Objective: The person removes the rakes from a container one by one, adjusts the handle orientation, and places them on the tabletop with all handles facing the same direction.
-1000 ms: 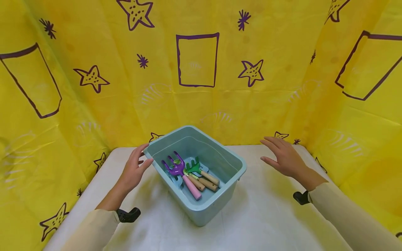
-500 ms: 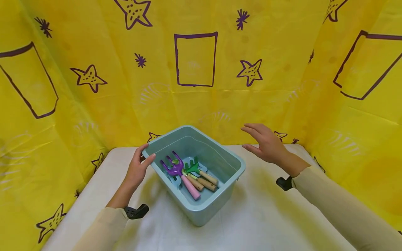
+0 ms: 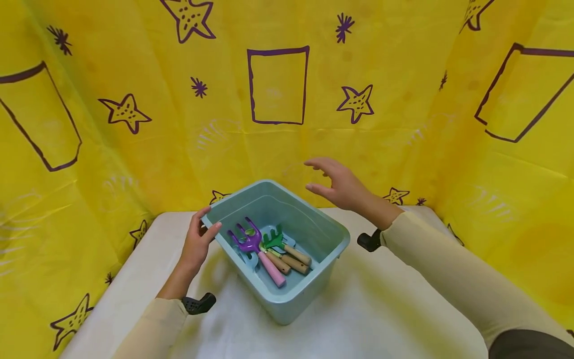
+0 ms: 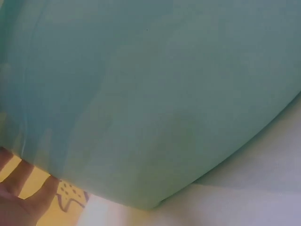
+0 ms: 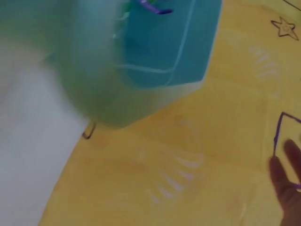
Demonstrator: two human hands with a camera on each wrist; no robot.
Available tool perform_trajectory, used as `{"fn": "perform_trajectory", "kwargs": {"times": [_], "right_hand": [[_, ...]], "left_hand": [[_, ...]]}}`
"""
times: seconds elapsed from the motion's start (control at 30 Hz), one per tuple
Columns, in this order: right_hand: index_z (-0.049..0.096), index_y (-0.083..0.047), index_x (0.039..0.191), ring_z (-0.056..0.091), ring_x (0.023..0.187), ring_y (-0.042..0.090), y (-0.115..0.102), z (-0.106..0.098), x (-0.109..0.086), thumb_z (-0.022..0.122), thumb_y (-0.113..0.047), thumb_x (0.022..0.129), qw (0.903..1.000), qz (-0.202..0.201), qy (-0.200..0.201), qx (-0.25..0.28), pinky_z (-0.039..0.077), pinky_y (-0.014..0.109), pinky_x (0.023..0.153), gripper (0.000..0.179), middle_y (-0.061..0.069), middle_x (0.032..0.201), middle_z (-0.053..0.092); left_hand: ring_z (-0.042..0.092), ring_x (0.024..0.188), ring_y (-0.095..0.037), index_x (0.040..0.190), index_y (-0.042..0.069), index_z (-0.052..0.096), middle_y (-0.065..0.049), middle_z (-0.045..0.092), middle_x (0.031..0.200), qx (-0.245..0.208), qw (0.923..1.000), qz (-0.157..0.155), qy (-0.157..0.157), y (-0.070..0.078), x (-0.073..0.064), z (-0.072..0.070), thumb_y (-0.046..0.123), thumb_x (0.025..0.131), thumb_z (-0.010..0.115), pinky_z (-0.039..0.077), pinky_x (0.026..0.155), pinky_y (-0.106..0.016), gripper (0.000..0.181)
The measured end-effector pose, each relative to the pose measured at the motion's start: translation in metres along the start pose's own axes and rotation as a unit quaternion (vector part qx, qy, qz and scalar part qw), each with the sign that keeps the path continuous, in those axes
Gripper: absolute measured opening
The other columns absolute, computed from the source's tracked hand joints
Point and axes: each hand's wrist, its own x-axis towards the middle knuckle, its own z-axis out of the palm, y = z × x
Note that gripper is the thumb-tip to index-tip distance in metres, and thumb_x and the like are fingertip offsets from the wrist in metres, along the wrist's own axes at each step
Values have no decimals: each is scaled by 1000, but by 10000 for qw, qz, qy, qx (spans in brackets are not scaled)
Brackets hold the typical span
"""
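I am holding the rear left corner of a blue-green plastic tub (image 3: 296, 308) with my left hand (image 3: 197, 242), the thumb lying over the rim and the other fingers along the outside, though how firmly I am gripping I cannot tell. My right hand (image 3: 338, 184) is hovering in the air above the tub's far right side, holding nothing, its thumb standing apart from loosely bent fingers.

The tub is standing upright on the white tabletop (image 3: 372, 319), turned so that one corner is facing me. Inside, the garden tools are lying in a loose pile: a purple hand fork (image 3: 252, 243) with a pink handle, a green hand rake (image 3: 274, 240) with a wooden one, and more wooden handles (image 3: 296, 265) showing beside them. Something pale blue (image 3: 251, 260) is peeking out under the fork, too covered for me to name.

I judge I am steadying the tub, with no tool yet in my fingers. The next move seems to be calling for the right hand to come down, on the opposite rim or among the handles; which, I cannot tell.
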Motion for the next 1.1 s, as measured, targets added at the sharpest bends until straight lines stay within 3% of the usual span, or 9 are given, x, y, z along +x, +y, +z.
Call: {"fn": "perform_trajectory", "kwargs": {"times": [0.1,0.23,0.47,0.73,0.93,1.1], "right_hand": [[51,-11,139,53,116,26,-8,2,16,67,-31,92,9973,194,-471,520,47,45,93,53,7,138,51],[50,-11,140,54,116,25,-16,6,32,66,-30,93,9866,499,-1077,1118,48,44,92,54,7,139,50],[48,-15,142,57,115,24,-18,16,48,64,-32,94,9636,1118,-1502,1907,50,39,90,53,6,137,52],[43,-13,142,57,112,37,-15,31,60,59,-27,97,9146,1684,-1874,3161,50,47,89,50,13,133,50],[43,-11,141,61,107,31,-15,47,68,57,-29,98,8771,2196,-2307,3594,50,46,89,48,12,133,50],[45,-8,140,62,106,32,-19,63,75,55,-31,99,8549,2419,-2500,3849,50,47,90,48,15,129,52]], "left_hand": [[42,124,-35,151,15,23,-18,32,146,-147,9999,-11,-3,-1,0,2,27,99,55,37,102,-50,62],[42,124,-34,150,17,24,-16,33,147,-293,9996,-46,19,-3,0,3,28,99,55,36,103,-51,61],[39,126,-36,149,19,24,-14,30,148,-380,9992,-86,103,-6,-2,7,29,99,55,34,105,-53,60],[36,131,-36,150,22,23,-11,27,151,-358,9991,-39,209,-7,-1,7,30,99,55,32,106,-55,60],[36,130,-36,149,22,25,-10,28,150,-409,9989,-14,249,-8,-2,8,28,98,55,33,105,-55,59],[37,130,-36,148,22,27,-8,30,149,-415,9987,4,289,-9,-1,7,28,98,55,33,105,-55,58]]}}
